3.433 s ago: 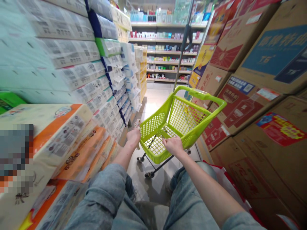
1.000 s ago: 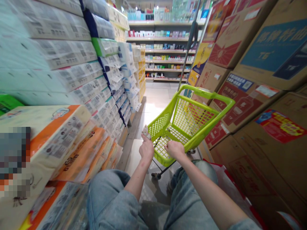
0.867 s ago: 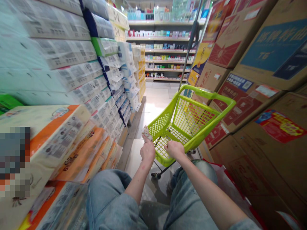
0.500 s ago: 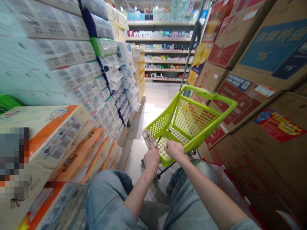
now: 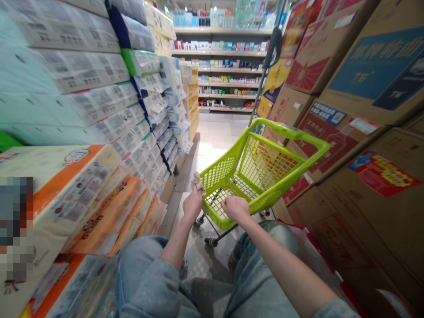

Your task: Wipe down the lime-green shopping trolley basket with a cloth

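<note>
A lime green shopping cart (image 5: 291,164) with a mesh basket stands on the aisle floor in front of my knees. My right hand (image 5: 235,207) is closed over the basket's near rim. My left hand (image 5: 193,203) is closed on a small crumpled whitish cloth (image 5: 198,182) held against the cart's near left corner. The basket looks empty. A grey pole with a dark grip (image 5: 273,48) rises from behind the cart.
Stacked tissue packs (image 5: 99,106) wall the left side. Stacked cardboard cartons (image 5: 361,97) wall the right, close to the cart. A narrow tiled aisle (image 5: 212,137) runs ahead to stocked shelves (image 5: 225,66). A red and white bag (image 5: 318,260) lies by my right leg.
My left hand with the cloth has moved along the cart's near left rim, over to the basket's inner side and back to the corner. My right hand kept its hold on the rim.
</note>
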`<state>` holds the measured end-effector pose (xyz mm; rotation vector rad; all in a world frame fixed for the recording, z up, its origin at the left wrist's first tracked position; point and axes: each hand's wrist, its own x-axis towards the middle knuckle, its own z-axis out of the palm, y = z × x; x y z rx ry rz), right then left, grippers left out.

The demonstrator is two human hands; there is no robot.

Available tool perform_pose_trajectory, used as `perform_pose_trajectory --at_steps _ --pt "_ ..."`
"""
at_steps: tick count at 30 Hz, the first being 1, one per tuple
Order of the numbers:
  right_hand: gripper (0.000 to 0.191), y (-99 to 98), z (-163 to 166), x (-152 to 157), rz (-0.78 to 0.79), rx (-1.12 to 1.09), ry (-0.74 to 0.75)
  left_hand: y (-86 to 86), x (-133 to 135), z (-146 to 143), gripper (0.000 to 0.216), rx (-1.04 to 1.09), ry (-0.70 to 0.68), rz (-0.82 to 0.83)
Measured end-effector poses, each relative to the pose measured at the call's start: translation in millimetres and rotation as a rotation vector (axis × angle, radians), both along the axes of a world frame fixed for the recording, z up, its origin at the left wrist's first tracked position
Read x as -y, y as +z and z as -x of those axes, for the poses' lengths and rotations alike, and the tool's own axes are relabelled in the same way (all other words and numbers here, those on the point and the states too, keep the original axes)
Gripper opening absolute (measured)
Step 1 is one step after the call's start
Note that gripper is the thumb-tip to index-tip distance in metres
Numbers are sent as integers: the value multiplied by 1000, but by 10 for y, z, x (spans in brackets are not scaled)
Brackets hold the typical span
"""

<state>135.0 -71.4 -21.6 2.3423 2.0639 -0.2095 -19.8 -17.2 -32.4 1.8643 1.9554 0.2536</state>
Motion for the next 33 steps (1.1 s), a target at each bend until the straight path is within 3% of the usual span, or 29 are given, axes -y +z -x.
perform_pose_trajectory --at_steps 5,11,14,18,21,23,28,33 --pt "46 35 103 -26 20 -26 -7 -14 -141 18 60 53 55 -41" --pt "43 51 126 -21 24 -20 -16 -115 194 -88 55 166 108 -131" --pt "41 40 96 -12 29 -18 -12 -307 509 -165 50 283 121 -200" --pt "42 23 53 22 15 -3 -1 -710 866 -265 40 571 115 -281" --pt "44 18 33 51 20 3 9 -949 960 -281 35 644 142 -243" --pt "45 17 32 57 32 2 4 -1019 937 -254 33 616 132 -234" --pt "44 23 59 15 25 -1 -18 -943 744 -134 27 512 108 -193" --pt "45 32 78 -25 30 -9 -17 -761 462 -57 27 550 188 -183"
